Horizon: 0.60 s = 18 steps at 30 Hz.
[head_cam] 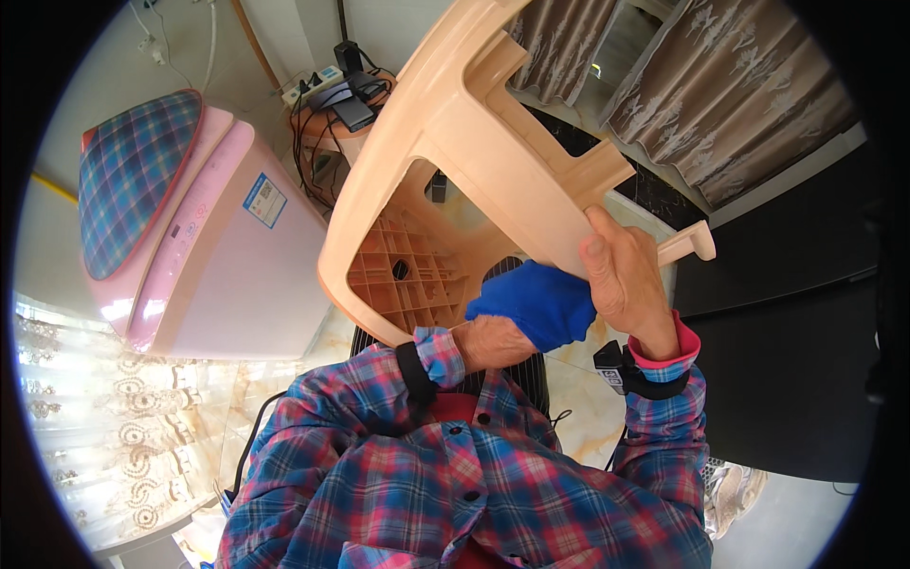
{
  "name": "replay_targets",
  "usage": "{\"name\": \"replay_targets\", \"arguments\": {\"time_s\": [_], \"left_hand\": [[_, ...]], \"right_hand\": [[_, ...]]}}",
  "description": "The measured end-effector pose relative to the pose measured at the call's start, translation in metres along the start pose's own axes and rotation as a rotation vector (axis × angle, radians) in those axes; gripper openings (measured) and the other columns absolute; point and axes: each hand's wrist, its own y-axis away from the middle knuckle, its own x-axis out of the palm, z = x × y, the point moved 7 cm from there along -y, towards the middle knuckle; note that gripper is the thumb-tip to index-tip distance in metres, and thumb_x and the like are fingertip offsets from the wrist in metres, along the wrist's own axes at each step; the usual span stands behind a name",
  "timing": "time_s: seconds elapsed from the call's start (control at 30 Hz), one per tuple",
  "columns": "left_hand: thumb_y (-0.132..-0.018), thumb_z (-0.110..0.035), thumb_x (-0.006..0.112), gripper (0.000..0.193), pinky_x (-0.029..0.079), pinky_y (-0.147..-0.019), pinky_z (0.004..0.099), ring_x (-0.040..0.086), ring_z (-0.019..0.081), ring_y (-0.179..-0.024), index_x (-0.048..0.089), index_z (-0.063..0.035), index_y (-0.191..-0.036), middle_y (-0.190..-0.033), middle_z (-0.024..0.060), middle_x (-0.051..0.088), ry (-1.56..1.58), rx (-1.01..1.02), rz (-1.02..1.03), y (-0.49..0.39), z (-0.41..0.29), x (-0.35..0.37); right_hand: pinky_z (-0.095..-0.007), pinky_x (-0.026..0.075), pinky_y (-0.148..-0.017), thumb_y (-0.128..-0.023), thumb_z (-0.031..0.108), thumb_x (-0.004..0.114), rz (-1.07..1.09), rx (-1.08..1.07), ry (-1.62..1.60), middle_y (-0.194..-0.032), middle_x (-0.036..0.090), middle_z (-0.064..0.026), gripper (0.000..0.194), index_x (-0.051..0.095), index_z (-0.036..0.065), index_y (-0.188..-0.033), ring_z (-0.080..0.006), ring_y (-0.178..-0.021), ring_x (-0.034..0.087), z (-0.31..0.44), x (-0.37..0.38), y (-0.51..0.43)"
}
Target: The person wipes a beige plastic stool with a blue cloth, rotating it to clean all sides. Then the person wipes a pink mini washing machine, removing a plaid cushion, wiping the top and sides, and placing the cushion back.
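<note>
A peach-coloured plastic stool is tipped over in front of me, with the ribbed underside of its seat showing through an opening in the frame. My right hand grips one edge of the stool, thumb on the near face. Close beside it, a blue cloth is bunched over my left hand, which presses it against the same part of the stool. The cloth hides my left fingers; only the wrist and back of the hand show.
To the left stands a pink and white appliance with a plaid quilted cover on top. Behind it, a small stool carries a power strip, chargers and tangled cables. A dark cabinet-like surface stands at right, below brown curtains.
</note>
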Motion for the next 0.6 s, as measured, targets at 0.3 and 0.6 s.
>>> {"name": "replay_targets", "arguments": {"time_s": [0.3, 0.6], "left_hand": [[-0.074, -0.023, 0.07, 0.019, 0.049, -0.062, 0.0383, 0.062, 0.0345, -0.072, 0.067, -0.0103, -0.088, -0.083, 0.0121, 0.065, -0.394, 0.202, 0.146, -0.031, -0.025, -0.056], [-0.071, -0.006, 0.067, 0.024, 0.048, -0.077, 0.0397, 0.06, 0.0337, -0.085, 0.064, -0.0028, -0.095, -0.094, 0.0138, 0.063, -0.635, 0.3, -0.416, -0.031, -0.026, -0.131]], "right_hand": [[-0.0481, 0.038, -0.052, -0.092, 0.065, 0.036, -0.037, -0.089, 0.022, -0.057, 0.051, -0.0204, 0.069, 0.049, -0.002, -0.091, -0.0444, -0.058, 0.053, 0.01, 0.001, 0.009], [-0.0453, 0.039, -0.048, -0.093, 0.062, 0.04, -0.15, -0.145, 0.055, -0.055, 0.053, -0.0176, 0.061, 0.051, 0.002, -0.09, -0.0415, -0.053, 0.055, 0.01, 0.007, 0.008]]}}
